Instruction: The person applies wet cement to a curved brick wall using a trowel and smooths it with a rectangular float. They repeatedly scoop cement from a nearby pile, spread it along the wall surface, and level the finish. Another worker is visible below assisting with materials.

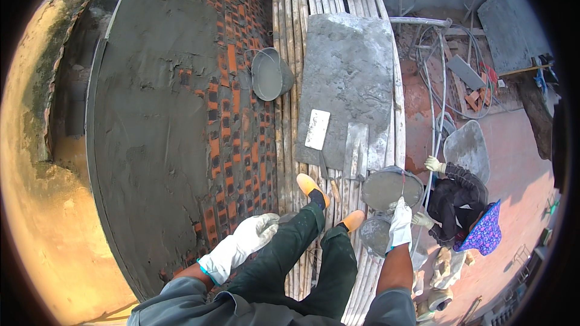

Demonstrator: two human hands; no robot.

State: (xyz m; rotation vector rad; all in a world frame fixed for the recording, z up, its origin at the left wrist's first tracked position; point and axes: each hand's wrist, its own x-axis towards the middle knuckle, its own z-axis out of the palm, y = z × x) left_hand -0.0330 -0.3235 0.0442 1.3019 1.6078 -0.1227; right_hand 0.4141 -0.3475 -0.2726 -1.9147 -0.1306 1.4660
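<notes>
My right hand (400, 220), in a white glove, is closed on the thin handle (403, 188) of a bucket (393, 189) filled with wet grey mortar. That bucket stands at the right edge of the bamboo platform. Just nearer to me is a second bucket of mortar (374, 235), partly hidden by my arm and the first bucket. My left hand (257, 232), gloved too, hangs beside my left thigh near the brick wall. Its fingers are loosely bent but apart, with nothing visible in them.
A mortar-smeared board (347, 66) carries a white float (317, 129) and a flat grey trowel (356, 148). Left stands a half-plastered brick wall (232, 115), with a tilted bucket (270, 75) beside it. Below right, a person in a patterned hat (482, 229) has gloved hands by the poles (436, 127).
</notes>
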